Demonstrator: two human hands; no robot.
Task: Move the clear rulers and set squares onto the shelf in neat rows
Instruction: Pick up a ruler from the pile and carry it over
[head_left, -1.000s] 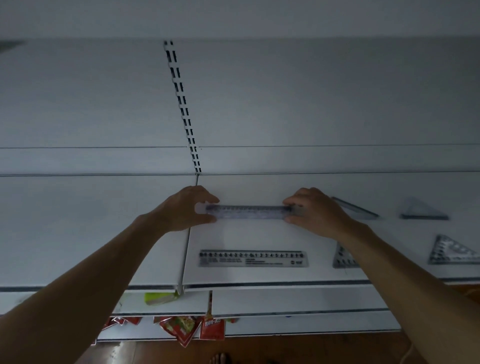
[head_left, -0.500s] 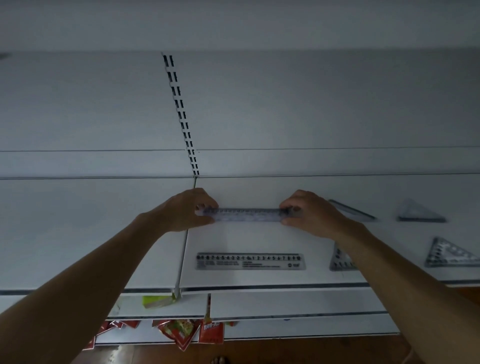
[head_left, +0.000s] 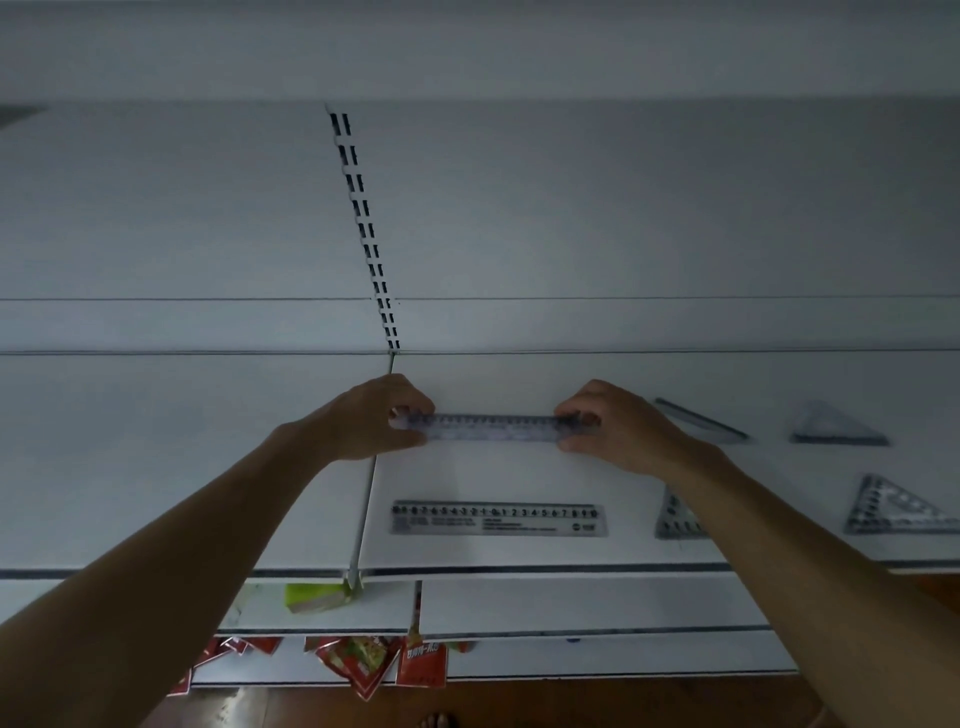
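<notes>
Change: almost nothing has moved in the last second. The left hand (head_left: 374, 418) and right hand (head_left: 613, 426) keep the clear plastic ruler with fine grey markings (head_left: 493, 427) in the same spot.
Lower shelf: red foil snack packets (head_left: 363, 660) and a pale green packet (head_left: 311, 597). The white characters on one red packet are too small to read.
Front row: a clear flat ruler with bold black digits (head_left: 498, 518) lies near the front edge of the white metal shelf (head_left: 156, 467). The digits fall to 0 mid-ruler, then climb again. The fine print and logo beneath are unreadable.
Front set squares: a clear triangle half hidden by the right forearm (head_left: 672, 517), and a clear printed triangle further right (head_left: 898, 512).
Grip: each grip is clamped on one end of the ruler.
Task thing: the ruler lies across the back of the shelf, parallel to the front ruler. Whether it touches the shelf, I cannot tell.
Back row: a slim clear set square (head_left: 701, 420) just beside the right hand, then a grey-tinted triangle (head_left: 836, 428).
Risk: an uneven release would likely leave the ruler askew. Its left end sits over the panel seam and may rock. The right forearm, drawing back, could drag the half-hidden triangle.
</notes>
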